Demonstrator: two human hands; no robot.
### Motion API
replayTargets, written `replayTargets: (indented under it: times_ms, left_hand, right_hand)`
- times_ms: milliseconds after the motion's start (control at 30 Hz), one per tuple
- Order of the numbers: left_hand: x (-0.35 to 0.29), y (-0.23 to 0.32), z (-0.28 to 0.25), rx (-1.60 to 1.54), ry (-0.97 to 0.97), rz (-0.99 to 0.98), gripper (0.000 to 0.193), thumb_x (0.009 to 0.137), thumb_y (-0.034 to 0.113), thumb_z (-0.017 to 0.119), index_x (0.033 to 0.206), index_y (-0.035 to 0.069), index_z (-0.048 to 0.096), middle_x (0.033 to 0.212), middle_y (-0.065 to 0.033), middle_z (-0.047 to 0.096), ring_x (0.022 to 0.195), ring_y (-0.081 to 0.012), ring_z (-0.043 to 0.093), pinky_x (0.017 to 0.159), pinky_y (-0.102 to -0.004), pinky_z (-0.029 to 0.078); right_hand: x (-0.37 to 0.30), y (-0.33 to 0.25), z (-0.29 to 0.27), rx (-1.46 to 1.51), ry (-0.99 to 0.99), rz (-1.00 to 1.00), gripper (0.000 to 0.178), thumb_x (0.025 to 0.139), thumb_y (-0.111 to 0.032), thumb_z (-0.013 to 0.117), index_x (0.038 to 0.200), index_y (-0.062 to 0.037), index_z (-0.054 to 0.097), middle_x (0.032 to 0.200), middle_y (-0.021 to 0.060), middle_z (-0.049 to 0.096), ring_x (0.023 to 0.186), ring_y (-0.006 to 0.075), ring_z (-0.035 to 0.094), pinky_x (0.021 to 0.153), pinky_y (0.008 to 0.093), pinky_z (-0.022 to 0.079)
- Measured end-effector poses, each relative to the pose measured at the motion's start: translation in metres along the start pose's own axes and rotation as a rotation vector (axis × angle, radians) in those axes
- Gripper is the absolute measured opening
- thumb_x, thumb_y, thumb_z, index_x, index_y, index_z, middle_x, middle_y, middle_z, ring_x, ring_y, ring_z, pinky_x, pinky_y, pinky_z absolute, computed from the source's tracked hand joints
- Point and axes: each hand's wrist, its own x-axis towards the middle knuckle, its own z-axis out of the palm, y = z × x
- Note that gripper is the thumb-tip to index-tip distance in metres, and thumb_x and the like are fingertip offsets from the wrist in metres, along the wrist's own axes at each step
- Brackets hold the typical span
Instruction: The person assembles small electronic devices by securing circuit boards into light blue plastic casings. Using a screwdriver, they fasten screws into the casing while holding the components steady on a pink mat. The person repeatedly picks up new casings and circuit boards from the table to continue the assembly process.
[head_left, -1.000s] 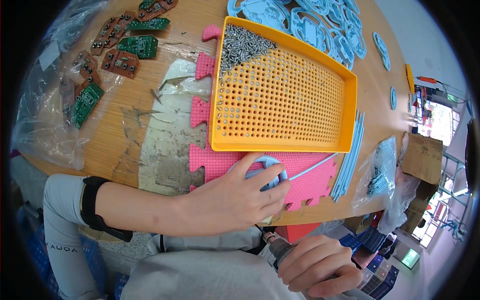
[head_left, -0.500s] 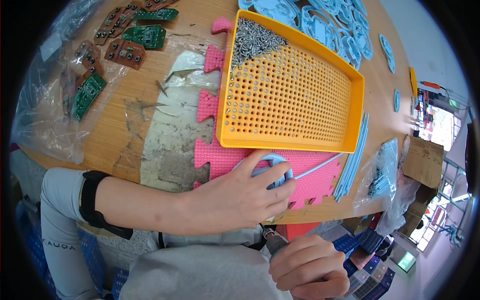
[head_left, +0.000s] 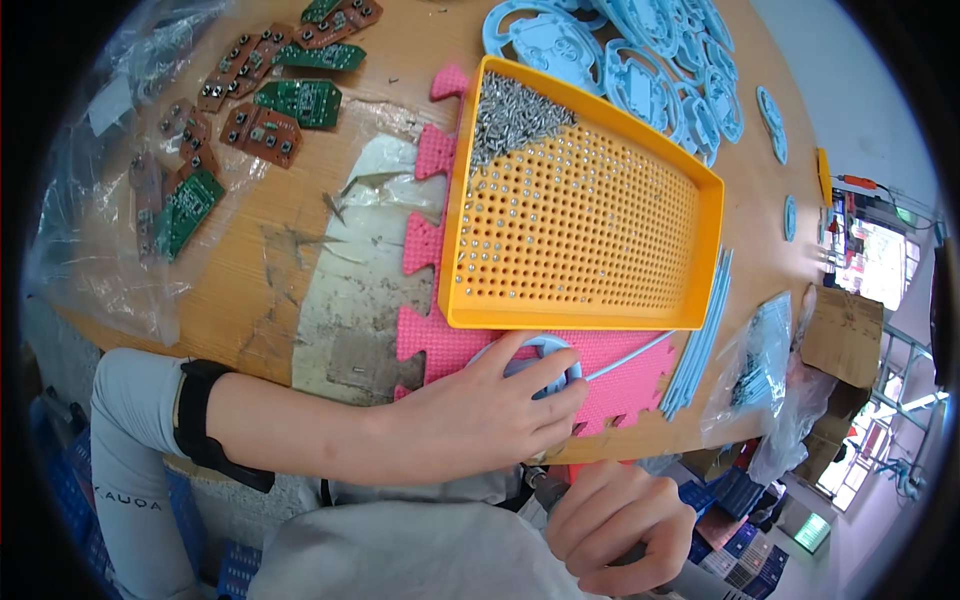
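Note:
My left hand (head_left: 505, 405) is closed around a rounded light-blue plastic part (head_left: 548, 346) on the pink foam mat (head_left: 625, 395), its fingers curled over the curved rim. A thin light-blue rod (head_left: 632, 356) reaches from beside that part toward the tray's near right corner. My palm hides much of the part. Lower and to the right, close to my body, my right hand (head_left: 622, 530) is wrapped round a dark grey power screwdriver (head_left: 545, 487). Only its front end shows well; my fingers cover the body. The tool is apart from the blue part.
A yellow perforated tray (head_left: 590, 322) of small screws (head_left: 515, 115) lies beyond my left hand. Light-blue casings (head_left: 550, 50) sit behind it, blue rods (head_left: 700, 335) to its right. Circuit boards (head_left: 262, 135) and plastic film (head_left: 100, 230) cover the left. A bag (head_left: 765, 350) lies right.
The view has shifted, so the tray and table sit lower in the picture. Both hands keep their grips, with little movement of their own visible.

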Motion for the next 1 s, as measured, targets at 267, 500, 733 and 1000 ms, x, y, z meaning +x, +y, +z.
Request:
replayTargets:
  times_ms: [267, 500, 733, 1000]
  left_hand:
    - [0.001, -0.003, -0.004, 0.0, 0.018, 0.018, 0.037, 0.08, 0.025, 0.059, 0.112, 0.007, 0.058, 0.125, -0.0109, 0.052, 0.121, -0.028, 0.045, 0.098, -0.0467, 0.038]
    - [0.001, -0.005, -0.004, -0.033, 0.019, 0.03, 0.038, 0.079, 0.026, 0.058, 0.111, 0.006, 0.056, 0.129, -0.0138, 0.053, 0.124, -0.0307, 0.045, 0.098, -0.0488, 0.039]
    - [0.001, -0.003, 0.0, 0.064, -0.017, 0.016, 0.046, 0.075, 0.036, 0.063, 0.112, 0.012, 0.053, 0.131, -0.0116, 0.047, 0.125, -0.0332, 0.04, 0.097, -0.0513, 0.039]
    - [0.002, -0.001, -0.007, 0.008, 0.011, -0.026, 0.035, 0.08, 0.023, 0.056, 0.112, 0.007, 0.057, 0.127, -0.0126, 0.053, 0.123, -0.0302, 0.045, 0.098, -0.0467, 0.038]
  right_hand:
    - [0.034, -0.049, -0.029, -0.431, 0.198, -0.004, 0.046, 0.087, -0.046, 0.061, 0.101, -0.0037, 0.05, 0.062, 0.0042, 0.058, 0.051, 0.0142, 0.057, 0.047, 0.0262, 0.048]
    - [0.06, 0.003, -0.058, -0.559, 0.32, -0.015, 0.069, 0.089, -0.063, 0.05, 0.122, -0.0029, 0.044, 0.067, 0.0038, 0.053, 0.054, 0.015, 0.051, 0.051, 0.0297, 0.044]
    - [0.056, 0.018, -0.074, -0.571, 0.342, 0.008, 0.071, 0.091, -0.065, 0.044, 0.124, -0.0018, 0.042, 0.068, 0.0058, 0.052, 0.055, 0.0172, 0.051, 0.054, 0.0323, 0.045]
    - [0.058, 0.023, -0.072, -0.617, 0.334, 0.087, 0.065, 0.093, -0.06, 0.042, 0.122, -0.0022, 0.04, 0.07, 0.0081, 0.054, 0.056, 0.0199, 0.052, 0.055, 0.0338, 0.046]
